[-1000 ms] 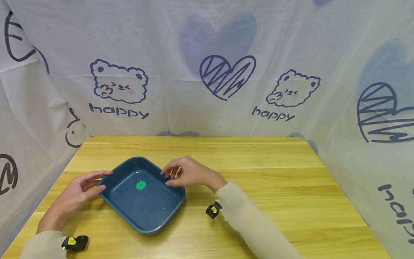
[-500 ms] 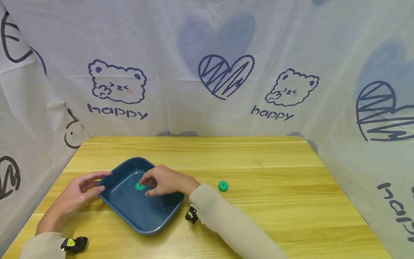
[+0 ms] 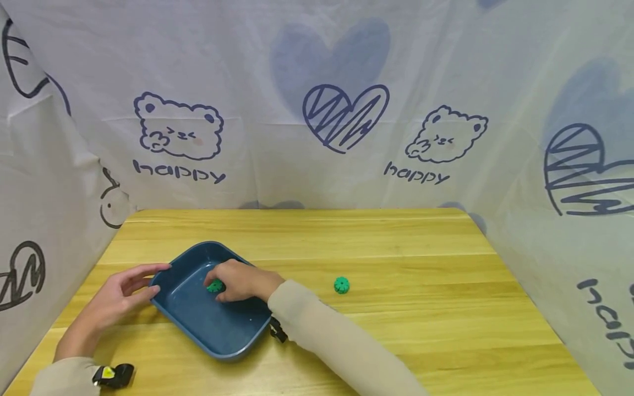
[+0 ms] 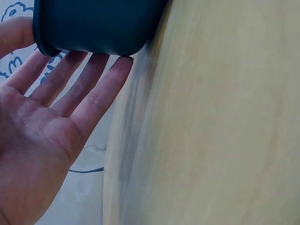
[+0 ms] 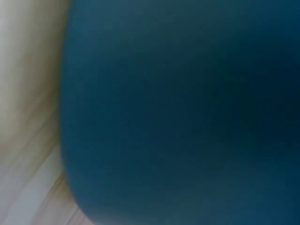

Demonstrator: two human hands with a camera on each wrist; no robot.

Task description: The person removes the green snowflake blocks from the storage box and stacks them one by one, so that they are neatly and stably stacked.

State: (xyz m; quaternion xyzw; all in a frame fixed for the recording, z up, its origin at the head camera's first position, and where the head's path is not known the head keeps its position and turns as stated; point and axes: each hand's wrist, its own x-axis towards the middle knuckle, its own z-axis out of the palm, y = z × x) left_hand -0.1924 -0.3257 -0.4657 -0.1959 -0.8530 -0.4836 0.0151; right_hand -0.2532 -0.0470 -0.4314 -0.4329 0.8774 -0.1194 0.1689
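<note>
In the head view a dark blue tray (image 3: 208, 324) stands on the left of the table. My left hand (image 3: 114, 297) touches its left corner. The left wrist view shows those fingers fairly straight, fingertips against the tray's outer wall. Inside the tray my right hand (image 3: 240, 280) reaches over a green notched disc (image 3: 214, 286), thumb and fingers apart around it. Part of this disc is hidden by the fingers. A green piece like notched discs (image 3: 341, 285) lies on the table right of the tray. The right wrist view shows just the tray's blurred outer wall (image 5: 164, 140).
The wooden table (image 3: 421, 324) extends to the right. White cloth (image 3: 277, 165) printed with bears and hearts hangs behind it and at both sides. Black wrist cameras sit at both sleeves.
My right hand has moved left and down into the tray, toward the disc. The green piece on the table, first hidden behind that hand, is now uncovered. My left hand stays at the corner.
</note>
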